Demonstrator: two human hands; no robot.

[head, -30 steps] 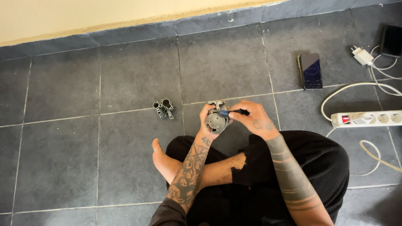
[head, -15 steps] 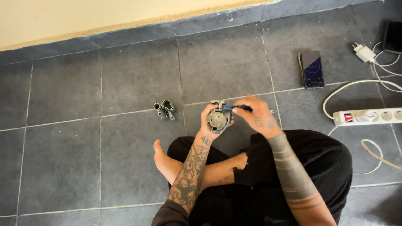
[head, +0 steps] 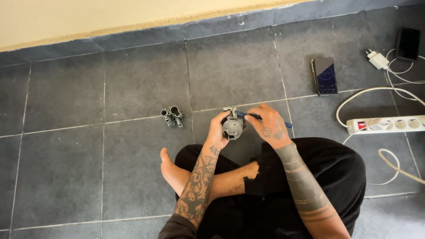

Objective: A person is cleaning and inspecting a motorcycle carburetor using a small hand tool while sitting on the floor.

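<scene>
1. Floor [head: 110, 168] — dark grey square tiles with pale grout lines; a cream wall [head: 88, 17] with a grey skirting strip runs along the top of the view.
2. Person — seated cross-legged on the tiles in black trousers [head: 310, 177], one bare foot [head: 170, 170] pointing left. Both forearms are tattooed.
3. Power strip [head: 389, 125] — white, with a red switch at its left end, lying on the floor at the right edge. White cables [head: 376, 90] loop around it, and a white plug adapter [head: 377, 59] lies above.
4. Two phones — one [head: 325, 75] lies flat with its screen lit, above and to the right of the hands; a second, dark one [head: 407, 44] sits near the top right corner.
5. Left hand [head: 218, 132] — fingers curled around a round grey metal part [head: 233, 127], gripping it from below and the left, just above the crossed legs.
6. Right hand [head: 271, 128] — closed on a thin blue-handled tool [head: 248, 115]; its tip meets the top of the metal part, while the handle end projects to the right past the hand.
7. Small grey metal piece [head: 171, 117] — with tube-like openings, resting on the floor to the left of the hands, apart from them.
</scene>
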